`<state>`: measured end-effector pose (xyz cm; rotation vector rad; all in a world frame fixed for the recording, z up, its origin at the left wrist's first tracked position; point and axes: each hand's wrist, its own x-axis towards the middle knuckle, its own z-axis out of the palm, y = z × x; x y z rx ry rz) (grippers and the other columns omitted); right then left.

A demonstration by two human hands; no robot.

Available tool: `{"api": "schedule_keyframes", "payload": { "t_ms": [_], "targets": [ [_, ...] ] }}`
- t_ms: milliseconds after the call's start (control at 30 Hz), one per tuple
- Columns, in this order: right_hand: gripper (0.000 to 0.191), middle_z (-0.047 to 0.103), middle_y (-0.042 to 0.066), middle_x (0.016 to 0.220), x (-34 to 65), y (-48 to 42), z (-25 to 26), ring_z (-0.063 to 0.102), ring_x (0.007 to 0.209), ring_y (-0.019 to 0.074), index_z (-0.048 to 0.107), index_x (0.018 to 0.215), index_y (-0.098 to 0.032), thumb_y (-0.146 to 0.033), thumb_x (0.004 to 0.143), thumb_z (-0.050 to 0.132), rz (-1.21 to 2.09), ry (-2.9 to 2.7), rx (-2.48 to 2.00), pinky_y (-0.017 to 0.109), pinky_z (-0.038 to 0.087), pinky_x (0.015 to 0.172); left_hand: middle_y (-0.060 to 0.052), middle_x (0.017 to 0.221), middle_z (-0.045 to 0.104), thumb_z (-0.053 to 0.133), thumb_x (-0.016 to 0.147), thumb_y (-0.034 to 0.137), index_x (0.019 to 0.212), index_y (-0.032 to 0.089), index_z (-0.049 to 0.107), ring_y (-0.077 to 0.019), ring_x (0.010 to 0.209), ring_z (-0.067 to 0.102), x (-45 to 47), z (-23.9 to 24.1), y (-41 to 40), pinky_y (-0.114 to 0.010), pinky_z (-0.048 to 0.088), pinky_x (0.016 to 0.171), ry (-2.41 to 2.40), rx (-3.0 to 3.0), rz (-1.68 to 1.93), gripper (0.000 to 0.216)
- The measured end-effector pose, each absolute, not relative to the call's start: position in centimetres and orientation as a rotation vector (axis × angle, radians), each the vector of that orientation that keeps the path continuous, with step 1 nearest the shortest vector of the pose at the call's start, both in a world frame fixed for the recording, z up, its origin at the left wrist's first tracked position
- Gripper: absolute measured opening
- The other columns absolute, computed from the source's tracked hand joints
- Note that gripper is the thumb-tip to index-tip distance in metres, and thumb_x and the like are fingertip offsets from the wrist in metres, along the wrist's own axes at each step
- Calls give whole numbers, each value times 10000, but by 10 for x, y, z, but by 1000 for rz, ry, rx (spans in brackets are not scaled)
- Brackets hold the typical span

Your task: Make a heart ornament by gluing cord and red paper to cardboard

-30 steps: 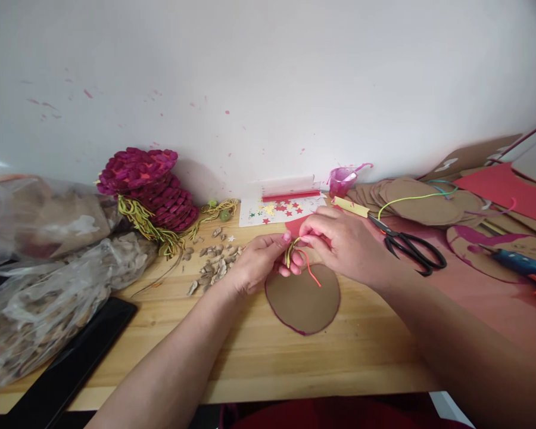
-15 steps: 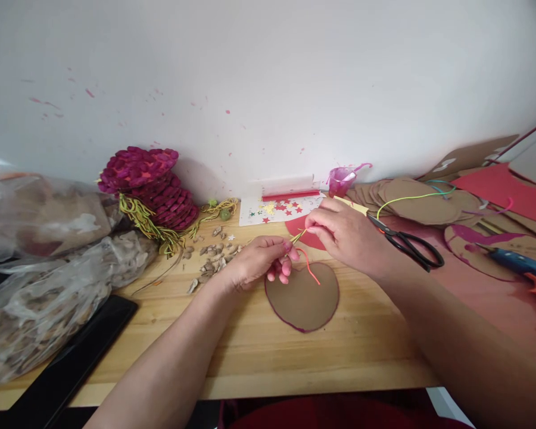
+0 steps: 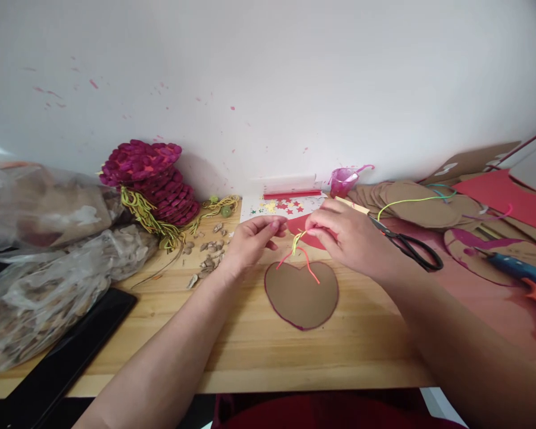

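Right hand (image 3: pixel 345 237) pinching yellow strands (image 3: pixel 297 239), left hand's (image 3: pixel 251 239) grip can't be told; best keep 2 orange ends (image 3: pixel 311 270) untangled.

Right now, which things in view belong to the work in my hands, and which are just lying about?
Seemingly in use:
- yellow strands, pinched in your right hand
- orange cord, its ends over the cardboard heart
- that heart

Seemingly lying about:
- scissors
- paper stars
- purple cup
- plastic bag

Yellow cord (image 3: pixel 296 242) in right fingers (image 3: pixel 320 222)
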<state>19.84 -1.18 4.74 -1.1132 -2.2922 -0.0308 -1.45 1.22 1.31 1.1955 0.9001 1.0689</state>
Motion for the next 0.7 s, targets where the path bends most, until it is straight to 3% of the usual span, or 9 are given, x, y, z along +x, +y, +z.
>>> {"api": "schedule_keyframes", "payload": {
  "t_ms": [67,167,333,700],
  "targets": [
    [155,567,29,836,192,-17,47,536,788,171,619,812,-178,-88,917,552,1,-2323,-1072,282,409,695,-111,921,724,752,781,468,996,126,738,-168,824,670,-13,14,9,-184,437,519,797,1171,935,404],
    [196,575,35,822,186,-20,46,543,798,171,636,772,-172,-94,929,550,-10,-2380,-1031,281,413,706,-113,831,709,707,808,547,909,101,737,-148,696,657,-12,12,6,-181,393,458,713,1146,703,458],
    [202,597,54,840,185,-18,45,560,815,186,658,794,-159,-81,933,534,-36,-2422,-1048,297,425,724,-9,652,603,779,757,499,837,102,729,-56,526,525,-12,10,4,-159,383,454,793,1177,620,408],
    [140,607,88,899,209,-3,45,566,851,241,631,879,-177,-137,940,511,-213,-2184,-1168,359,437,757,5,577,575,614,858,417,742,144,626,-69,422,516,-11,13,6,-169,251,347,887,1182,601,297]
  ]
}}
